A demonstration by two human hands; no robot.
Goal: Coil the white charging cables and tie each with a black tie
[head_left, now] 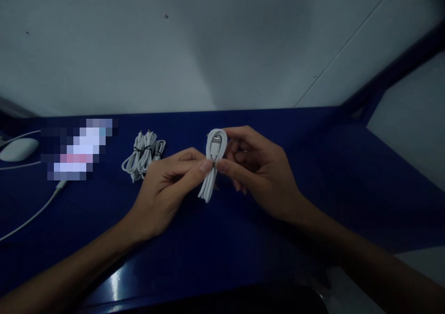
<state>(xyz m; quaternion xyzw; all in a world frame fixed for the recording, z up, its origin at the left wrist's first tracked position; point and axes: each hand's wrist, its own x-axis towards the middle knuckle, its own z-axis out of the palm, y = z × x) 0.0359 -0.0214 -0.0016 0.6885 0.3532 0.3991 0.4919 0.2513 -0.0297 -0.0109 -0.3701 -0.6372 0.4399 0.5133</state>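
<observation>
A white USB cable (209, 184), folded into a bundle, is held up above the blue table between both hands. Its metal plug shows inside the upper loop, and a thin dark tie crosses its middle. My left hand (174, 179) pinches the bundle at the tie from the left, thumb in front. From the other side my right hand (266, 170) grips it at the same spot with thumb and fingers. The fingertips behind the cable are partly hidden. Just beyond my left hand lie several tied white cable bundles (142, 151).
On the blue table (215, 249), a pixelated bright phone-like object (81, 149) lies at the left with a white cord (38, 219) running from it. A white mouse-shaped object (19, 150) sits at the far left. A pale wall (215, 45) rises behind the table.
</observation>
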